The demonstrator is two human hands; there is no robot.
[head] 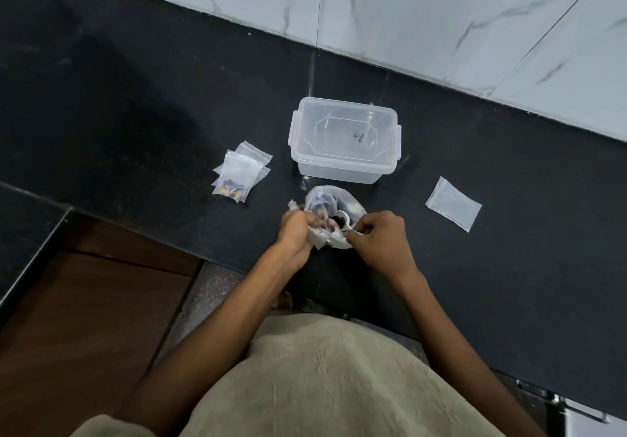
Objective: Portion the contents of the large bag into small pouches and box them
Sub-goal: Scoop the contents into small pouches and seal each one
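The bench [441, 284] is black polished stone, running up to a pale marbled tile wall [441, 12] at the far side, and I stand at its near edge.

Nearest to me, both my hands work the large bag [330, 206], a crumpled clear one resting on the bench just in front of me. My left hand [297, 233] has its grip closed on the bag's left rim, bunching the plastic. My right hand [380, 236] pinches the handle of a small white spoon [342, 221], whose bowl sits inside the mouth with something dark in it. To do this scoop well, I think the left hand should hold the mouth wide and steady, and the spoon should come up level so nothing spills on the dark stone, where bits would be hard to spot.

The bag holds a mix of dark and pale pieces; I cannot tell what they are.

To my right, well apart from the bag, lies one flat empty pouch [453, 204]. To the left, a small pile of pouches [241, 177] overlaps, the top one with a few dark and orange bits at its bottom.

Just beyond the bag stands the clear plastic box [344, 139], lid on, apparently empty, so boxing is not yet begun.
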